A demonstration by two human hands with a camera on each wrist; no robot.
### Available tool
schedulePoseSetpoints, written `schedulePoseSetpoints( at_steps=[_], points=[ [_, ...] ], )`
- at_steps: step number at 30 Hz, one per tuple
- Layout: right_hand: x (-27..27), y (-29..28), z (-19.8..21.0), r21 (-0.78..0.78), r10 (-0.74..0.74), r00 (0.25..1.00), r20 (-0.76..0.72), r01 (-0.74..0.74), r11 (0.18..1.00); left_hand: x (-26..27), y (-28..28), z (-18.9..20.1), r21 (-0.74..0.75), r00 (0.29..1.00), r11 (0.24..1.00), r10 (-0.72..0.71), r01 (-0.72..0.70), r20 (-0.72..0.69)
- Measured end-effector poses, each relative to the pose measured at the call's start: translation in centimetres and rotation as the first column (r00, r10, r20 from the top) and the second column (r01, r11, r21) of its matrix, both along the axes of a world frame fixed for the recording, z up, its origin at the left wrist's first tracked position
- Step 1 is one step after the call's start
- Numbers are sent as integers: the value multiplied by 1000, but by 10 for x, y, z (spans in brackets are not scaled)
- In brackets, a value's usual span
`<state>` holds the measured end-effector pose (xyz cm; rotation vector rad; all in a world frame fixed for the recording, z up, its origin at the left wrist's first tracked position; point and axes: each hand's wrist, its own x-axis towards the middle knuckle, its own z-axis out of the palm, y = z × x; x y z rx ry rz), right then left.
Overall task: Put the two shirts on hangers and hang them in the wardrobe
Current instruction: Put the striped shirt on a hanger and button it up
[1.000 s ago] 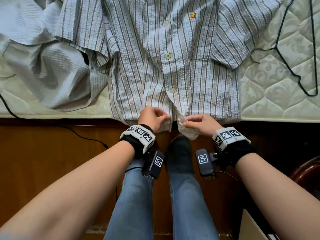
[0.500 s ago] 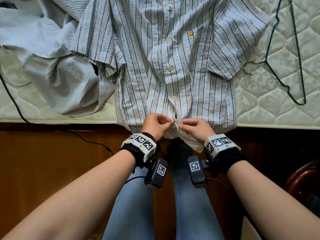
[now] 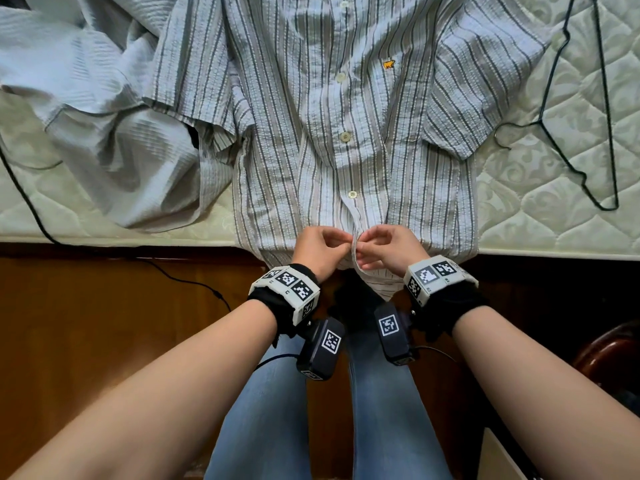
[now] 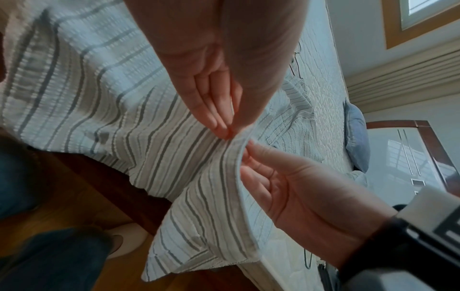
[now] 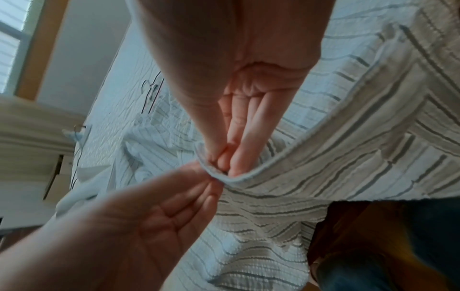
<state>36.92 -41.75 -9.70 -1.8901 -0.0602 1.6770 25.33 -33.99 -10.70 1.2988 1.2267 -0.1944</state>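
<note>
At centre frame our left hand [image 3: 320, 249] and right hand [image 3: 389, 247] pinch the striped shirt [image 3: 346, 133]'s placket — light, limp cloth, likely best held by hems.

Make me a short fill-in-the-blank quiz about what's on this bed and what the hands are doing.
Both hands, left hand and right hand, pinch the front edge of the ___ shirt.
The small emblem on its chest is ___.
The wire hanger lies on the mattress, ___ of that shirt.

Missing words: striped; orange; right
</note>
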Motion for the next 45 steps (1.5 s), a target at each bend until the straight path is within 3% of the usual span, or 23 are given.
schedulePoseSetpoints(
  at_steps=[3, 8, 11, 16, 24, 34, 38, 42, 45],
  points=[
    [-4, 4, -2, -5, 62, 993, 105, -61, 998, -1, 3, 3, -36, 999, 998, 47, -47, 1],
    [-12, 3, -2, -1, 153, 968, 201, -156, 988, 1, 14, 1, -44, 998, 999, -15, 12, -60],
    [-10, -1, -4, 22, 80, 980, 182, -85, 996, 0, 19, 0, -103, 999, 995, -19, 15, -41],
    [-12, 1, -4, 46, 24, 993, 111, -29, 999, -3, 17, -1, -71, 998, 997, -31, 26, -64],
    [-11, 2, -3, 30, 145, 969, 202, -155, 988, -9, 14, -3, -69, 1000, 997, -27, 27, 1],
    [-2, 1, -3, 6, 13, 999, 37, -14, 1000, -7, 18, -3, -48, 994, 994, -97, 99, 48],
    [-5, 2, -6, -15, -7, 1000, -3, 7, 1000, -12, 21, -11, -48, 1000, 999, -23, 24, 13],
    [-2, 2, -12, -26, -73, 996, 58, 75, 997, -22, 25, -21, -42, 998, 998, 49, -51, -36],
    [8, -7, -24, -100, -84, 975, 207, 107, 989, -34, 29, -30, 49, 985, 996, 86, -80, -147]
  ],
)
